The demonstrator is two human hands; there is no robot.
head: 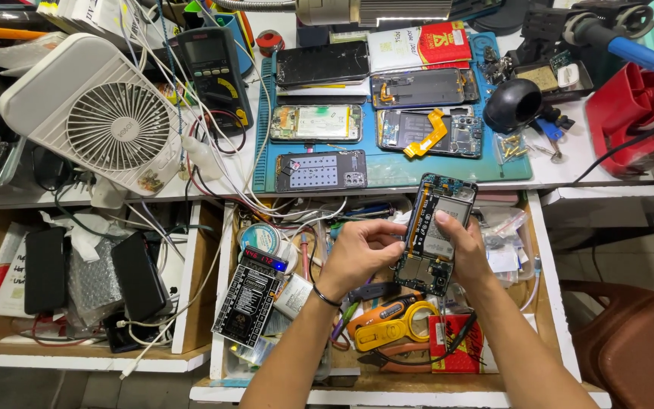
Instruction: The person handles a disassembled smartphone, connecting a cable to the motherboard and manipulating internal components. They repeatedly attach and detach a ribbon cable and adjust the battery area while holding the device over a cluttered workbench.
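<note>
An opened phone [437,231] with its back cover off, showing battery and circuit boards, is held upright above an open drawer. My right hand [463,254] grips its right edge, thumb pressed on the battery. At the phone's left edge, my left hand [361,254] pinches near the orange flex strip. A dark band circles my left wrist.
Several other opened phones lie on the blue mat [516,170] on the bench. A white fan [104,113] and multimeter [217,72] sit at left, amid tangled cables. The drawer [550,303] holds a black tester board [251,295], tweezers and orange tools. A red-brown stool [637,344] stands at right.
</note>
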